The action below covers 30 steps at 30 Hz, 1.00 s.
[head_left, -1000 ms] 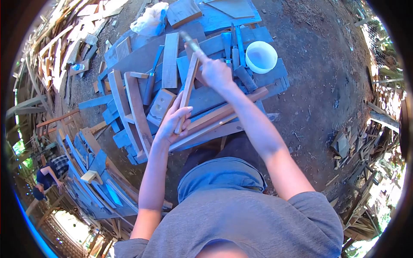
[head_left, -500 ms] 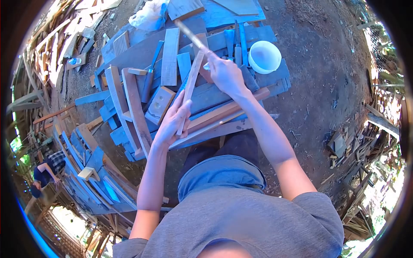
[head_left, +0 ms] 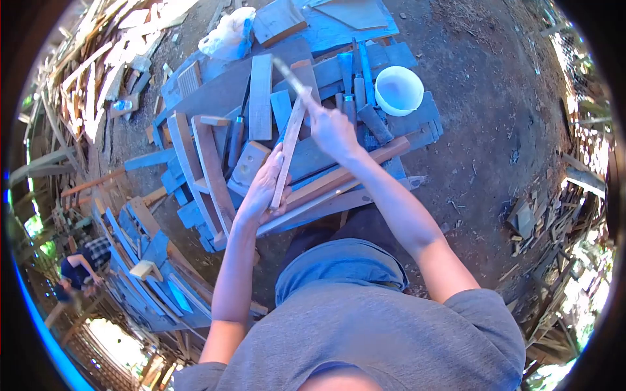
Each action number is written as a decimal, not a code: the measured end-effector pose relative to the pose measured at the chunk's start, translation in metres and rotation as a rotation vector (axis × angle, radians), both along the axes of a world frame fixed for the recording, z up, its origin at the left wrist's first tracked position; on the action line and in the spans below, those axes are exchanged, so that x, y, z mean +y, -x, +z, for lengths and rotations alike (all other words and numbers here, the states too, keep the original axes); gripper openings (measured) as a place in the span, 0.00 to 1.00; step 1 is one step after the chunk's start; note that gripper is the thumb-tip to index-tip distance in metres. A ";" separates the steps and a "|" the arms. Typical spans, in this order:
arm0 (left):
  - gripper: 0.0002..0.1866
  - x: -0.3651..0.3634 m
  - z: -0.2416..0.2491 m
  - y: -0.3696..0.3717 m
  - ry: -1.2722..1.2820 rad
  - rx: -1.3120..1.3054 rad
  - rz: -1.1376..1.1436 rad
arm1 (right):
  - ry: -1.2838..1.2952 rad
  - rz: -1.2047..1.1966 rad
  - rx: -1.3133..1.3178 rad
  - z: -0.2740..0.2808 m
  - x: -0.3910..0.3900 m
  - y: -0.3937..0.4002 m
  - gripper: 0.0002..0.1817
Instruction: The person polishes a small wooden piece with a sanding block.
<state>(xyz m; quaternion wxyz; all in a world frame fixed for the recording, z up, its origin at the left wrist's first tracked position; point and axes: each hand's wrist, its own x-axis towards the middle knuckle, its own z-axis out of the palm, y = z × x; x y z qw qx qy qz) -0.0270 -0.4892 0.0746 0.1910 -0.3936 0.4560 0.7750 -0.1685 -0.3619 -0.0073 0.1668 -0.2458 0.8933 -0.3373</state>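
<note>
My left hand (head_left: 259,190) is wrapped round the lower part of a narrow wooden strip (head_left: 289,150), which slants up and away from me over the workbench. In my right hand (head_left: 334,133) is a thin pale stick (head_left: 287,73), its far end pointing up and left, blurred. The right fingers are close to the strip's top end, where the stick crosses it; the stick's near end is hidden in the hand. Left of my left hand lies a wood block with round holes (head_left: 250,163). Chisels (head_left: 350,107) lie just beyond my right hand.
A white tub (head_left: 398,109) stands at the bench's right. Two long wooden bars (head_left: 213,173) lie at the left, and a reddish bar (head_left: 352,171) lies near the front edge. A plastic bag (head_left: 227,36) sits at the back. Another person (head_left: 79,267) bends at far left.
My right hand and the stick have come down toward me and a little left along the strip. My left hand still grips the strip. The whole view has shifted slightly.
</note>
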 end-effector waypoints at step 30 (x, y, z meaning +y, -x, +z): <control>0.29 0.004 0.001 0.003 0.057 -0.022 -0.011 | 0.064 -0.063 -0.184 -0.014 -0.001 0.007 0.25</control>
